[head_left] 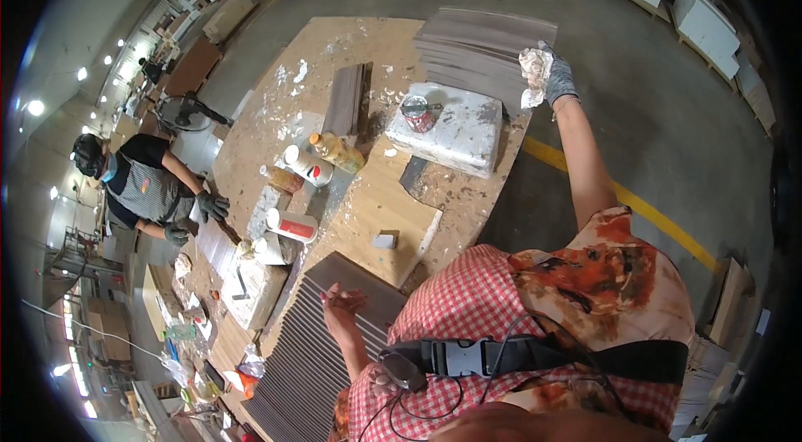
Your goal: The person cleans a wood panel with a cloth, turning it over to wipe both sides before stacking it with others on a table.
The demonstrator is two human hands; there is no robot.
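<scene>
My right hand (561, 81), in a grey glove, is stretched out to the far right, closed on a crumpled white-and-brown rag (534, 74). The rag is beside the right edge of a pile of grey-brown boards (480, 45) at the table's far end. My left hand (344, 308) is bare, its fingers loosely bent and apart, with nothing visible in it. It hovers over or rests near a fanned stack of dark strip-like boards (292, 367); I cannot tell whether it touches them. Left of the gloved hand, an open tin (418, 114) stands on a paint-smeared white block (455, 139).
Bottles (307, 165) and a white container with a red label (292, 226) stand mid-table. A small grey block (385, 240) lies on a plywood sheet (401, 204). Across the table, a co-worker (150, 179) in dark gloves handles a board. Pallets (706, 33) line the floor.
</scene>
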